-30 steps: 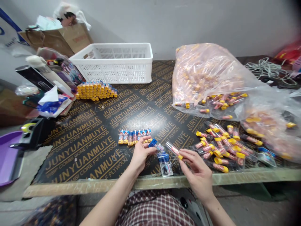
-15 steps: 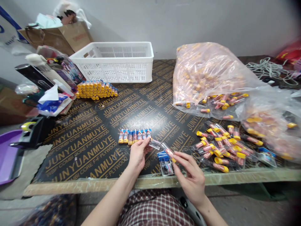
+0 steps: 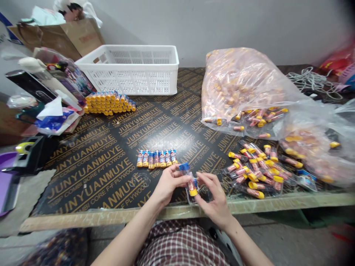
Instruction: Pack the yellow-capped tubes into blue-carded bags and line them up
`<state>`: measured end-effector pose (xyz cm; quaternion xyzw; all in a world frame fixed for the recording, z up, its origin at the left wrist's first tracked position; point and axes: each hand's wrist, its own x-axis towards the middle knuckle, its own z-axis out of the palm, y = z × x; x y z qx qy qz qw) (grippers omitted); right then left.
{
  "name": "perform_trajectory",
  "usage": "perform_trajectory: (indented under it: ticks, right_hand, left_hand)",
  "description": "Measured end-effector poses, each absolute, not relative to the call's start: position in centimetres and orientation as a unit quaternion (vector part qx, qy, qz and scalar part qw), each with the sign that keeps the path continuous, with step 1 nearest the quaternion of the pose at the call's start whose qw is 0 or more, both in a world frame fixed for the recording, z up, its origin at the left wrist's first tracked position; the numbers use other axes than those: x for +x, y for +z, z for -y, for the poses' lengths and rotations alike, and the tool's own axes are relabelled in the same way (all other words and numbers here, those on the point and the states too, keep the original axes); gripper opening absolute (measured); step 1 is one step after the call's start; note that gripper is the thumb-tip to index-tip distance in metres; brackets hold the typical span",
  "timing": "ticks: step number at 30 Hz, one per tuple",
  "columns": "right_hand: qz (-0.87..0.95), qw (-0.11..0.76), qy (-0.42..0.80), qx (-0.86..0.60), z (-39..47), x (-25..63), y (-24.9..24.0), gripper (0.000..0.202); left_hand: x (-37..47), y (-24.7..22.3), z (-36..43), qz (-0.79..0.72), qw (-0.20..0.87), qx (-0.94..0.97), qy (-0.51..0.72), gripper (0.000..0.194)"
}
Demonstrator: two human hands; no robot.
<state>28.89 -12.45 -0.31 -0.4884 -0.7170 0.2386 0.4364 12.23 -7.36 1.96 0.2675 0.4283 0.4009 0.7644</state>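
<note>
In front of me, my left hand (image 3: 168, 183) grips a small tube (image 3: 192, 184) between thumb and fingers. The tube has a yellow cap at its lower end, a reddish print and blue at its upper end. My right hand (image 3: 213, 195) closes on its lower part, thumb by the yellow cap, fingers curled on the far side. Partly hidden beneath both hands lies a clear packet (image 3: 191, 201) with some blue on it. Just beyond my left hand stands a row of several finished-looking tubes (image 3: 156, 158), with blue tops and yellow bottoms.
Loose yellow-capped tubes (image 3: 259, 168) are heaped on the right, before a large plastic bag (image 3: 235, 81) of similar ones. At the back left stand a white basket (image 3: 138, 79) and stacked tubes (image 3: 109, 103). Bottles (image 3: 29, 85) and a purple dustpan (image 3: 8, 184) are far left.
The clear sleeve and the tube, held apart by my two hands before, are now together. The tube has turned more upright, blue showing at its top. The view has shifted slightly.
</note>
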Motion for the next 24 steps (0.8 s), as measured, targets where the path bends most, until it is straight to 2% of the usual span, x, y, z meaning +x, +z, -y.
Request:
perform_trajectory:
  ticks: [3,6,10,24]
  right_hand:
    - [0.724,0.439,0.257,-0.466,12.0,29.0,0.0,0.074]
    - [0.735,0.428,0.307,-0.427,11.8,29.2,0.3,0.08]
    - [0.755,0.408,0.312,-0.408,11.9,29.3,0.2,0.08]
    - [0.726,0.439,0.332,-0.412,12.1,29.0,-0.3,0.081]
  left_hand:
    - [12.5,2.1,7.9,-0.418,0.786,0.297,0.345,0.04]
    - [12.7,2.2,8.4,-0.417,0.792,0.303,0.328,0.036]
    - [13.0,1.9,8.8,-0.422,0.793,0.311,0.311,0.036]
    - [13.2,1.9,9.2,-0.427,0.793,0.298,0.317,0.038]
